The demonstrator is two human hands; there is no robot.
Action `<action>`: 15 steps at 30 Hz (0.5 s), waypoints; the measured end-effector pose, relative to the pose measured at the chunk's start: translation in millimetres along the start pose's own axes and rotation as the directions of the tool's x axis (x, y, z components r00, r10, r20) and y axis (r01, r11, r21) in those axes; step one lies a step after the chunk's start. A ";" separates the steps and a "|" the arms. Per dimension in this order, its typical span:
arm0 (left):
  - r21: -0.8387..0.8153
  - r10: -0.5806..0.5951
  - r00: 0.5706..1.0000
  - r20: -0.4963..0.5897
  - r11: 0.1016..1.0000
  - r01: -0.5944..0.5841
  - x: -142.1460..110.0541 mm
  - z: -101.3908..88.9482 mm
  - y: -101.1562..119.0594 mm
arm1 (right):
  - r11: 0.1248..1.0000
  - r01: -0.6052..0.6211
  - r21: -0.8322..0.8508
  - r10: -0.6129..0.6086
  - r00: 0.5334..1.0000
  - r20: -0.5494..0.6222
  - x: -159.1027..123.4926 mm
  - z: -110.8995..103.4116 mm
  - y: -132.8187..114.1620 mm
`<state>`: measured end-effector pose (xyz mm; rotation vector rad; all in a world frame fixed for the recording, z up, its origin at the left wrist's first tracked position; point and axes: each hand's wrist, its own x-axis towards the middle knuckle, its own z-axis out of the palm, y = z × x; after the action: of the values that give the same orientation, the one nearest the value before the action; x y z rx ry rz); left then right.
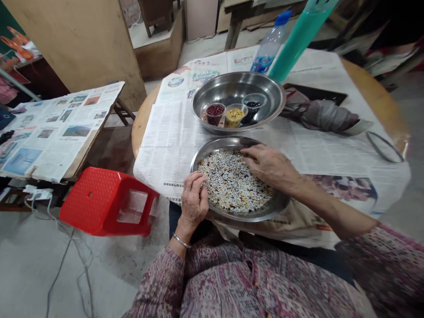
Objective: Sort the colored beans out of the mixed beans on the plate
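Note:
A shallow round steel dish [281, 208] holds mixed grains [235, 181], mostly white with yellow, dark and red bits among them. My left hand [194, 198] has its fingers curled on the dish's left rim. Over the grains at the upper right, my right hand [270, 168] reaches in with bent, drawn-together fingers; whatever lies at the fingertips is hidden. Just beyond sits a larger steel basin [265, 86]. Inside it are clear cups of red beans [215, 112], yellow beans [235, 115] and black beans [253, 104].
Newspaper [165, 145] covers the round wooden table [141, 128]. A plastic bottle [270, 48], a green tube-like object [298, 42], a bundled grey umbrella [326, 115] and a dark ring [384, 148] lie around the basin. A red stool [99, 201] and cables [71, 247] are at left.

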<state>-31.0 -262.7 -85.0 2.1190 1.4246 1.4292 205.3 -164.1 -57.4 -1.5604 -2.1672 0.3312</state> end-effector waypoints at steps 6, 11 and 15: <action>-0.005 0.005 1.000 -0.012 1.000 -0.005 0.6 -0.5 1.3 | 0.968 0.231 0.101 -0.242 0.963 0.115 -28.4 17.3 -27.5; 0.006 0.011 1.000 -0.004 1.000 -0.011 0.2 -1.0 0.9 | 0.869 0.376 0.321 -0.442 0.882 0.164 -44.6 23.8 -61.9; -0.005 0.016 1.000 -0.023 1.000 -0.017 -0.1 0.2 -0.4 | 0.787 0.547 0.285 -0.601 0.784 0.156 -31.5 32.9 -73.5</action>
<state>-31.1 -262.6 -85.4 2.1230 1.4137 1.4663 136.2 -216.0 -60.5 -0.6928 -2.5567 0.5560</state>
